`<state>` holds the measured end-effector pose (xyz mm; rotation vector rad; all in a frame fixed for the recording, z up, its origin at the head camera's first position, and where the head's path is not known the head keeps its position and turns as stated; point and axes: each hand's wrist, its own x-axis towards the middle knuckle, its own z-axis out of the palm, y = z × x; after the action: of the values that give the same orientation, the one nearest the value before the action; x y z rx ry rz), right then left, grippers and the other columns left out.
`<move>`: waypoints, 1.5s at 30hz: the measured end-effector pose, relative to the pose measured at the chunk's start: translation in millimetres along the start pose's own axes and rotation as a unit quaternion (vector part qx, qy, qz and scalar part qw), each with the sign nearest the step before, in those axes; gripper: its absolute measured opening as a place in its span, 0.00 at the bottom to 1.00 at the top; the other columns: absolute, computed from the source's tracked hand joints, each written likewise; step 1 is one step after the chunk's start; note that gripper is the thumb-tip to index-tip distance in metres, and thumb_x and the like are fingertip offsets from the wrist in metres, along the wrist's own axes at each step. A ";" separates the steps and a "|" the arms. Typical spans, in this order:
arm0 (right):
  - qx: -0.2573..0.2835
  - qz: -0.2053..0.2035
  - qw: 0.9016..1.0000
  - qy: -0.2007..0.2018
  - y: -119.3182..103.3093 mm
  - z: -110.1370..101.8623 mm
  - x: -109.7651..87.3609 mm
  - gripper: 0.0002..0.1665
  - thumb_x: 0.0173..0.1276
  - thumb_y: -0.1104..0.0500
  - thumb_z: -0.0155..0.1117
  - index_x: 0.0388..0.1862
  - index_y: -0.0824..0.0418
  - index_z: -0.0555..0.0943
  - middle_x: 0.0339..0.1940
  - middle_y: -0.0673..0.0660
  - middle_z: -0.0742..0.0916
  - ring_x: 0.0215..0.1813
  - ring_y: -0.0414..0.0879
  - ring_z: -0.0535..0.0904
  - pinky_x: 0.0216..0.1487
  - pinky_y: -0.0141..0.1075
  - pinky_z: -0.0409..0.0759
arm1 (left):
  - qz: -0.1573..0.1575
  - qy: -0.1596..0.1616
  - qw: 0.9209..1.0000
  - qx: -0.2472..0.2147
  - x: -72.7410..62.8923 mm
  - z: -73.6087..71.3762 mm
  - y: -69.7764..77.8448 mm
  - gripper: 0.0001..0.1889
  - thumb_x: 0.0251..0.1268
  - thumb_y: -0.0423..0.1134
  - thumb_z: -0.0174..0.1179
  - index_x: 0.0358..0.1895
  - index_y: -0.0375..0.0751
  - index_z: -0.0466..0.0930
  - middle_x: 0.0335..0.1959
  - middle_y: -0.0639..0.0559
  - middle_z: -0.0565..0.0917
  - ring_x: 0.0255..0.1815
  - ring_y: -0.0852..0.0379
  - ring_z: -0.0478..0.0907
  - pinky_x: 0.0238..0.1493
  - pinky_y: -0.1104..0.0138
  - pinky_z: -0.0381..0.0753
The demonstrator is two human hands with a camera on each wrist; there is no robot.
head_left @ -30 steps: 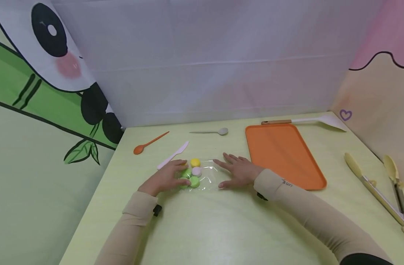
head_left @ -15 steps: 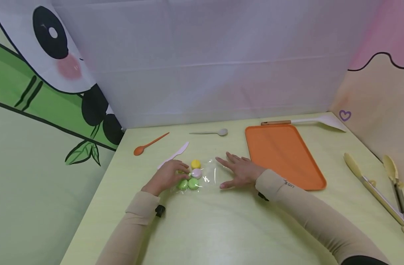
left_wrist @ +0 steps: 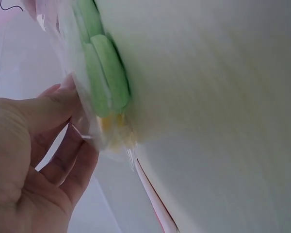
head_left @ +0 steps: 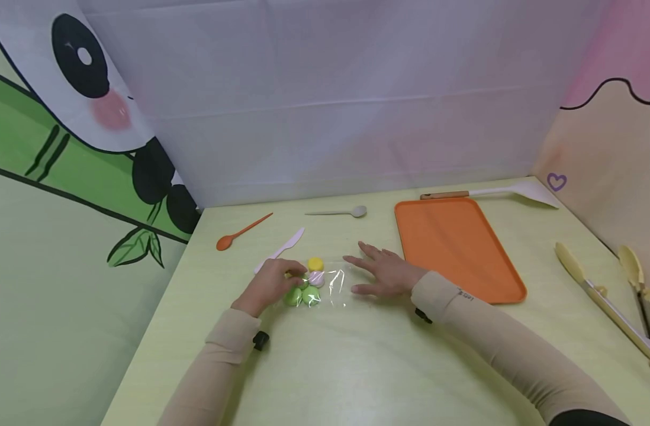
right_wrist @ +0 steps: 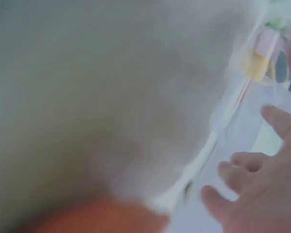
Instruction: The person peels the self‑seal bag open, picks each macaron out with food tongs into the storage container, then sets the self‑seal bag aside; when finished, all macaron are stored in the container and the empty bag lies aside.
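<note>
A clear plastic bag [head_left: 337, 290] lies on the table with green, yellow and pale pink macarons [head_left: 311, 295] at its left end. My left hand [head_left: 269, 284] is at that end, thumb and fingers pinching the film beside the green macarons. In the left wrist view, the hand [left_wrist: 43, 145] has the film at its fingertips, and two green macarons [left_wrist: 104, 73] show through it. My right hand [head_left: 386, 274] is spread flat beside the bag's right end, fingers apart, holding nothing. The right wrist view shows its fingers [right_wrist: 242, 177] extended.
An orange tray [head_left: 455, 248] lies right of my right hand, with a wooden-handled white spatula [head_left: 495, 192] behind it. A pale purple knife [head_left: 290, 241], an orange spoon [head_left: 240, 231] and a grey spoon [head_left: 341, 212] lie behind the bag. Yellow-tipped tongs [head_left: 602, 302] lie far right.
My left thumb and fingers have closed in from lying spread over the macarons to pinching the bag's film. More of the green macarons shows. My right hand stays spread, nearly in place.
</note>
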<state>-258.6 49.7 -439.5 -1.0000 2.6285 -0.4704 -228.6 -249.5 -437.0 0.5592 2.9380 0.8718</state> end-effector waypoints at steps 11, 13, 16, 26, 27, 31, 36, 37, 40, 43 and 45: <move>0.195 0.032 0.978 0.064 -7.8 -2.4 10.5 0.11 0.72 0.50 0.63 0.43 0.53 0.88 0.78 0.65 0.63 0.80 0.61 0.52 0.77 0.55 0.55 | 0.017 -0.025 1.000 0.000 3.5 8.1 4.2 0.23 0.61 0.43 0.71 0.58 0.39 0.82 0.58 0.45 0.82 0.62 0.45 0.75 0.66 0.51 0.72; 0.218 0.035 0.973 0.072 -5.7 -3.3 9.9 0.10 0.72 0.51 0.65 0.42 0.53 0.88 0.78 0.64 0.64 0.80 0.62 0.53 0.76 0.56 0.55 | 0.024 -0.042 0.999 0.015 5.1 10.3 5.2 0.31 0.58 0.49 0.73 0.63 0.39 0.79 0.65 0.43 0.77 0.69 0.43 0.69 0.70 0.50 0.67; 0.261 0.045 0.961 0.072 -2.6 -5.6 7.3 0.11 0.71 0.48 0.65 0.44 0.52 0.88 0.79 0.61 0.63 0.80 0.62 0.53 0.76 0.58 0.54 | 0.040 -0.054 0.998 0.019 7.7 12.8 6.2 0.36 0.57 0.50 0.73 0.67 0.36 0.75 0.68 0.42 0.74 0.71 0.42 0.66 0.72 0.50 0.64; 0.294 0.031 0.951 0.096 7.0 -9.5 -2.3 0.15 0.70 0.45 0.66 0.47 0.52 0.87 0.80 0.59 0.61 0.81 0.61 0.51 0.76 0.59 0.54 | 0.047 -0.019 0.999 0.010 19.1 15.3 12.7 0.19 0.62 0.45 0.70 0.53 0.41 0.86 0.51 0.50 0.87 0.60 0.48 0.78 0.65 0.53 0.74; 0.289 0.028 0.952 0.098 8.0 -9.9 -3.1 0.14 0.70 0.46 0.66 0.46 0.52 0.87 0.80 0.59 0.61 0.80 0.61 0.51 0.76 0.60 0.53 | 0.039 -0.017 0.999 0.001 19.1 14.9 12.3 0.18 0.63 0.45 0.70 0.53 0.41 0.86 0.51 0.50 0.87 0.60 0.48 0.79 0.65 0.53 0.74; 0.268 0.020 0.958 0.099 12.3 -10.1 -5.2 0.11 0.71 0.48 0.66 0.44 0.52 0.87 0.80 0.61 0.62 0.80 0.64 0.52 0.76 0.61 0.53 | 0.031 -0.003 0.999 -0.028 18.1 13.4 7.1 0.13 0.64 0.40 0.69 0.48 0.40 0.88 0.47 0.50 0.88 0.56 0.49 0.81 0.61 0.54 0.77; 0.249 0.018 0.962 0.107 16.7 -9.5 -5.7 0.10 0.72 0.50 0.65 0.43 0.54 0.87 0.78 0.64 0.63 0.79 0.65 0.54 0.75 0.60 0.55 | 0.044 0.010 0.999 -0.026 18.2 13.1 0.7 0.04 0.65 0.38 0.68 0.39 0.43 0.89 0.38 0.55 0.87 0.46 0.56 0.83 0.56 0.56 0.81; 0.245 0.017 0.963 0.111 17.0 -9.8 -6.0 0.10 0.72 0.50 0.65 0.44 0.54 0.87 0.78 0.64 0.64 0.79 0.65 0.54 0.75 0.60 0.55 | 0.046 0.012 0.999 -0.024 18.2 13.0 0.6 0.03 0.65 0.38 0.68 0.38 0.44 0.88 0.37 0.56 0.87 0.44 0.57 0.83 0.55 0.56 0.81; 0.226 0.016 0.966 0.128 17.6 -12.3 -9.3 0.12 0.73 0.49 0.63 0.46 0.54 0.86 0.78 0.65 0.64 0.78 0.64 0.55 0.75 0.60 0.56 | 0.054 0.019 0.998 -0.016 17.5 12.3 2.0 0.03 0.66 0.37 0.67 0.38 0.44 0.88 0.36 0.57 0.86 0.41 0.59 0.82 0.54 0.57 0.82; 0.202 0.033 0.969 0.139 20.0 -19.1 -23.0 0.18 0.75 0.45 0.60 0.53 0.54 0.84 0.79 0.62 0.63 0.79 0.62 0.54 0.75 0.58 0.57 | 0.063 0.031 0.997 -0.005 15.7 11.3 4.3 0.03 0.65 0.37 0.68 0.38 0.43 0.88 0.35 0.56 0.86 0.40 0.59 0.82 0.52 0.58 0.83; 0.174 0.048 0.972 0.147 24.1 -26.1 -40.2 0.21 0.75 0.43 0.58 0.57 0.54 0.81 0.79 0.61 0.62 0.79 0.62 0.54 0.74 0.59 0.59 | 0.070 0.040 0.997 0.003 14.3 11.1 5.1 0.03 0.65 0.37 0.68 0.38 0.42 0.88 0.35 0.56 0.85 0.40 0.59 0.82 0.51 0.59 0.83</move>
<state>-253.7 99.2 -419.4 -0.7337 2.6902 -1.0860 -238.8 -234.8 -442.5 0.7571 3.0043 0.9191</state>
